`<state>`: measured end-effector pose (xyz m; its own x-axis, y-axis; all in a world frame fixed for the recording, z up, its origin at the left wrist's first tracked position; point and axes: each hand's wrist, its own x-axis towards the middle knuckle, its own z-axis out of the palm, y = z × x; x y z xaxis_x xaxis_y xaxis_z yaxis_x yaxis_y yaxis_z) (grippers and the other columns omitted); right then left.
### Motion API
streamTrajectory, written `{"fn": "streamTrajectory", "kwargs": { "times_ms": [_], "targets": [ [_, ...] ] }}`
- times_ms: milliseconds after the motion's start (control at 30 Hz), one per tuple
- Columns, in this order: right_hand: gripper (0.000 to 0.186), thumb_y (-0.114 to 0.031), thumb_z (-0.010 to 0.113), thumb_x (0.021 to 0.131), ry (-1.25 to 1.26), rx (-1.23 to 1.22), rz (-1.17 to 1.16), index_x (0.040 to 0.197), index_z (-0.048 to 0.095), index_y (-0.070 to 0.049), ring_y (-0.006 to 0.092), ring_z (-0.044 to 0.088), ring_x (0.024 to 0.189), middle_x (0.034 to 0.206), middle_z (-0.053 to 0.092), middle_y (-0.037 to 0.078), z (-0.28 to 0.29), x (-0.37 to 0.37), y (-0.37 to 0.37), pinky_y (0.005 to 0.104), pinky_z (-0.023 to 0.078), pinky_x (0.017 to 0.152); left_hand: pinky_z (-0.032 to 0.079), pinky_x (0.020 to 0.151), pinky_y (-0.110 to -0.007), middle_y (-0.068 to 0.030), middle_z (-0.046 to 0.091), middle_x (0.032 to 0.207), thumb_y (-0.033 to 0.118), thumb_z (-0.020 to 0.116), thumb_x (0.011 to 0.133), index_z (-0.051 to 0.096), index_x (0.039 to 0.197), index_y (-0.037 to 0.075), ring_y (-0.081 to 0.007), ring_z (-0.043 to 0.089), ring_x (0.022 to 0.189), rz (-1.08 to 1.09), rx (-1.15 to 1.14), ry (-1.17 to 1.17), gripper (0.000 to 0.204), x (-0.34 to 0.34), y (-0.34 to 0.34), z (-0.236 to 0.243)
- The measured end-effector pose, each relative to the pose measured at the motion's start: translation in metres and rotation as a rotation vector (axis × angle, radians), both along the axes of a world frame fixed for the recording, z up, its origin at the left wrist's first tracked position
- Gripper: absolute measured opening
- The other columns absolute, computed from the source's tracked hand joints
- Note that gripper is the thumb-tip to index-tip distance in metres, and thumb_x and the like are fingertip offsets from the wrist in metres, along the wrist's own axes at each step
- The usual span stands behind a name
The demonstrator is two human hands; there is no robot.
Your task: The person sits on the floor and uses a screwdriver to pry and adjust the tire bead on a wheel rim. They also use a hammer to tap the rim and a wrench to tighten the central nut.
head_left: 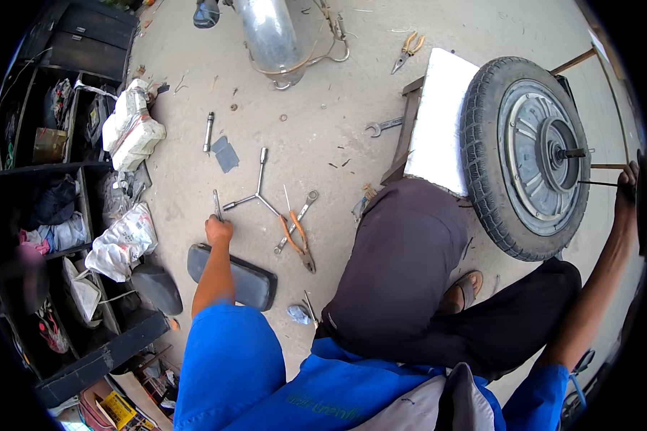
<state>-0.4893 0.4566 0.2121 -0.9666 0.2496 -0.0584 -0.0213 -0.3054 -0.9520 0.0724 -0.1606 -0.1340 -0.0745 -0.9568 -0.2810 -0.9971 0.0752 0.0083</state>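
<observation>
Guessing it's the tool-grabbing step: left hand (220,230) is clutching a slim metal tool (217,202) well left of the wheel (528,161), right hand (627,185) is sitting just right of it, can't tell its grip, next move's probably needing a clean lift.

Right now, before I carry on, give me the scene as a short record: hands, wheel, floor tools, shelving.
Left hand: closed on a slim metal tool
Right hand: at a thin dark rod; grip unclear
Wheel: tyre fitted, beside white board
Floor tools: include Y-shaped wrench; orange-handled pliers crossing a spanner
Shelving: black, at left, holding bags
</observation>
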Motion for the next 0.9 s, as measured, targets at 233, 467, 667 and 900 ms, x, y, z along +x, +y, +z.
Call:
{"fn": "streamTrajectory", "kwargs": {
  "times_ms": [233, 467, 667, 900],
  "targets": [
    [0.033, -0.01, 0.047, 0.104, 0.106, -0.085, 0.25, 0.135, 0.047, 0.002, 0.0106, 0.043, 0.064, 0.081, 0.043, 0.002, -0.015, -0.013, 0.03, 0.0262, 0.04, 0.056, 0.054, 0.091, -0.05, -0.0248, 0.067, 0.112, 0.017, 0.075, 0.08, 0.063, 0.104, -0.002, -0.0425, 0.066, 0.106, -0.078, -0.063, -0.1, 0.033, 0.004, -0.003, -0.018],
    [0.031, -0.011, 0.048, 0.104, 0.15, -0.044, 0.138, 0.13, 0.05, 0.005, 0.0115, 0.045, 0.066, 0.081, 0.047, 0.003, -0.006, 0.016, 0.005, 0.028, 0.041, 0.056, 0.054, 0.089, -0.048, -0.0286, 0.072, 0.097, 0.015, 0.066, 0.075, 0.07, 0.093, -0.007, -0.0434, 0.07, 0.097, 0.044, 0.009, 0.065, 0.029, 0.014, -0.006, -0.018],
    [0.027, -0.008, 0.05, 0.1, 0.117, -0.093, 0.05, 0.124, 0.054, 0.005, 0.0118, 0.046, 0.062, 0.078, 0.049, 0.003, -0.007, 0.009, 0.001, 0.0279, 0.042, 0.055, 0.053, 0.075, -0.043, -0.0224, 0.071, 0.083, 0.01, 0.065, 0.079, 0.07, 0.088, -0.011, -0.0332, 0.07, 0.079, 0.176, 0.084, 0.37, 0.023, 0.048, -0.004, -0.039],
    [0.017, -0.007, 0.052, 0.099, 0.09, -0.192, -0.243, 0.11, 0.061, 0.002, 0.0125, 0.049, 0.058, 0.074, 0.052, 0.004, -0.002, 0.009, -0.017, 0.0296, 0.045, 0.051, 0.044, 0.061, -0.028, -0.0042, 0.062, 0.08, 0.004, 0.063, 0.094, 0.061, 0.087, -0.001, -0.0113, 0.054, 0.068, 0.203, 0.282, 1.167, 0.008, -0.029, 0.085, 0.048]
  ]
}}
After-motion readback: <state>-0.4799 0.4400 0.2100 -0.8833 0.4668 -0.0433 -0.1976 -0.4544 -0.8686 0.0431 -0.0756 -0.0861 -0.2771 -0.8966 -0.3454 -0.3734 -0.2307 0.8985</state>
